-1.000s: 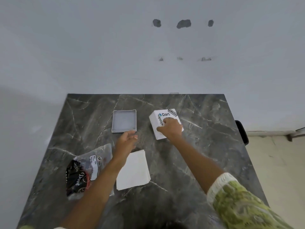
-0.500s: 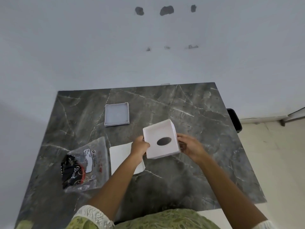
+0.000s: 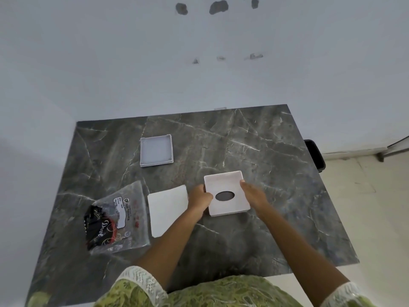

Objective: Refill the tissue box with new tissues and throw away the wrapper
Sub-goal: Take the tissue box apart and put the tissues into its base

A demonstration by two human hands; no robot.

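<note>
A white square tissue box (image 3: 225, 185) with a dark oval slot faces up near the middle of the dark marble table (image 3: 276, 173). My left hand (image 3: 200, 199) grips its left side and my right hand (image 3: 253, 197) grips its right side. A stack of white tissues (image 3: 166, 207) lies just left of my left hand. Further left lies the clear plastic wrapper (image 3: 119, 216) with black and red print. The box's shallow white base tray (image 3: 156, 150) sits open side up toward the back of the table.
A pale wall with chipped patches rises behind the table. A black object (image 3: 315, 155) sticks out past the table's right edge, above a light floor (image 3: 365, 207). My green patterned sleeves fill the bottom of the view.
The box, which lay on the table under my right hand, has been lifted, turned slot side up and brought nearer to me. My left hand has joined it on the left side.
</note>
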